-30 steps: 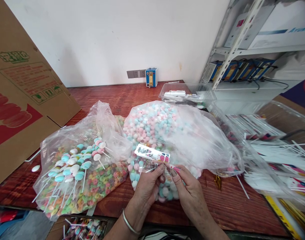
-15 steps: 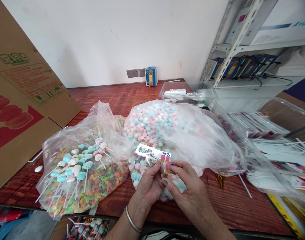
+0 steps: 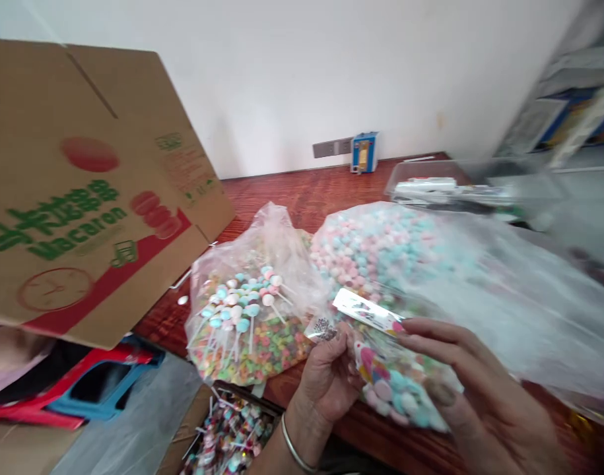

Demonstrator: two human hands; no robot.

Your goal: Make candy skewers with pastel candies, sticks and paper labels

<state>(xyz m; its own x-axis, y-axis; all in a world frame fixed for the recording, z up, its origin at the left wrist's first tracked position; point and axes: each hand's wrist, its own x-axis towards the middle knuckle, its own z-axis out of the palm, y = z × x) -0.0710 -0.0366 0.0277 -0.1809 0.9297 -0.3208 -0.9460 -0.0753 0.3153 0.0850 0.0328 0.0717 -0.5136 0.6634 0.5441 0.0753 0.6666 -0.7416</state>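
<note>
My left hand (image 3: 329,382), wearing a silver bangle on the wrist, pinches a small clear printed wrapper bag. One corner of it, a dark-patterned clear piece (image 3: 324,328), sticks out past the thumb. A pink and yellow printed part (image 3: 369,364) shows on the other side. Just beyond lies a white glossy printed strip (image 3: 364,310). My right hand (image 3: 484,389), somewhat blurred, has its fingertips at the strip's right end, thumb held apart. Below the hands is a clear bag of pastel marshmallow candies (image 3: 348,247).
Marshmallow lollipops (image 3: 239,303) lie on a bag of coloured ring candies (image 3: 276,349) to the left. A large cardboard box (image 3: 148,158) stands at the table's left. Below the edge, an open carton holds wrapped lollipops (image 3: 232,429). A clear plastic bin (image 3: 395,181) sits at the back right.
The view has swung left, bringing more of the cardboard box and the lollipop carton into sight. My right hand's fingers have shifted from the wrapper in my left hand toward the white strip's end.
</note>
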